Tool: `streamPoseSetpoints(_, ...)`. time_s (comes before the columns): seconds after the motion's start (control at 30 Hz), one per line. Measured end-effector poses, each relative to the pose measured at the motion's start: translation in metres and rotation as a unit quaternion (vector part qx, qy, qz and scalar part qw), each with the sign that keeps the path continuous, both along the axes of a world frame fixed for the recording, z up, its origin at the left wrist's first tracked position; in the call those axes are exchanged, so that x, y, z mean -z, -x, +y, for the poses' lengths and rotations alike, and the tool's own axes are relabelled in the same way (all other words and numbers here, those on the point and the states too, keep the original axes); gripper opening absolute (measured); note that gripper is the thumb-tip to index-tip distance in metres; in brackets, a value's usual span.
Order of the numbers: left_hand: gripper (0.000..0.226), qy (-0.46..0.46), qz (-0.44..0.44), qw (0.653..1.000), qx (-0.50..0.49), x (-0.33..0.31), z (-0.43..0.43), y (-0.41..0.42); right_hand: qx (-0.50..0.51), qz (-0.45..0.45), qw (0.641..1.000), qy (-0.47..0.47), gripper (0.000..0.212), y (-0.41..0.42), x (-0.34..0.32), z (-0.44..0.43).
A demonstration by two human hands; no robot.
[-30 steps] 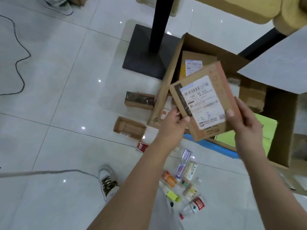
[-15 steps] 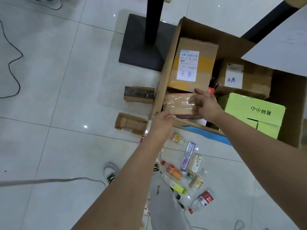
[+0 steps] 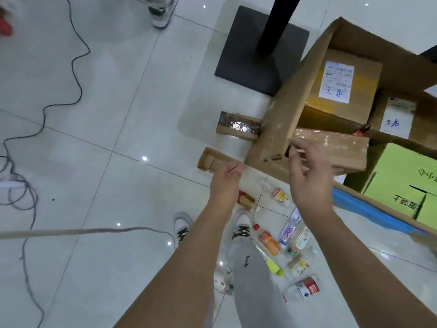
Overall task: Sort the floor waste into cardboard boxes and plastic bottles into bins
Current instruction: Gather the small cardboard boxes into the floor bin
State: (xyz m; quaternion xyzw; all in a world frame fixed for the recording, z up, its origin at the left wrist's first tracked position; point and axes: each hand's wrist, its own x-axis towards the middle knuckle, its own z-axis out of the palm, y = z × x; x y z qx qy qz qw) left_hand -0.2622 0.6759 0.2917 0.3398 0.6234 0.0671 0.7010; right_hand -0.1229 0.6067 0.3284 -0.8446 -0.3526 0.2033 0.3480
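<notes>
Your right hand [image 3: 309, 183] hovers open and empty beside the taped parcel [image 3: 335, 150] in the big box [image 3: 281, 119], your left hand [image 3: 224, 181] loosely curled, empty, above scattered bottles [image 3: 283, 242].

Glossy white floor tiles [image 3: 118, 129], matt brown cardboard bin [image 3: 281, 129], tape-shiny parcel [image 3: 331, 147].

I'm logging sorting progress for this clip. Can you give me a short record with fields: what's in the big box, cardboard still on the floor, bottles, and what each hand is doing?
big box: large cardboard box, open, holding a labelled brown box, a taped parcel and green boxes
cardboard on floor: taped small box and open small box, both left of the big box
bottles: plastic bottles scattered on the tiles by the feet
left hand: empty, above the open small box
right hand: open, empty, over the taped parcel
</notes>
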Motion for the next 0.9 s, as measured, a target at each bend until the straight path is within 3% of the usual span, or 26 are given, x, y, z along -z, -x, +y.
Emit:
streamPoseSetpoints(0.1, 0.019, 0.022, 0.047, 0.998, -0.019, 0.016, -0.004, 0.040, -0.074, 0.039, 0.996, 0.025, 0.026, 0.051, 0.032, 0.003)
streamPoseSetpoints(0.33, 0.047, 0.044, 0.111, 0.993, 0.004, 0.112, -0.007, 0.106, -0.112, 0.103, 0.949, 0.276, 0.037, 0.087, 0.185, 0.013)
streamPoseSetpoints(0.5, 0.037, 0.038, 0.116, 0.991, 0.045, 0.242, -0.020, 0.126, -0.175, 0.061, 0.910, 0.370, 0.021, 0.091, 0.314, 0.024)
streamPoseSetpoints(0.67, 0.039, 0.052, 0.110, 0.992, 0.034, 0.359, -0.040, 0.136, -0.268, -0.011, 0.875, 0.403, 0.029, 0.110, 0.425, 0.047)
streamPoseSetpoints(0.8, 0.036, 0.062, 0.091, 0.994, 0.017, 0.408, -0.064, 0.151, -0.269, -0.072, 0.862, 0.424, 0.030, 0.120, 0.487, 0.040)
streamPoseSetpoints(0.9, 0.035, 0.070, 0.079, 0.994, -0.024, 0.415, -0.076, 0.166, -0.256, -0.115, 0.859, 0.428, 0.029, 0.123, 0.494, 0.035)
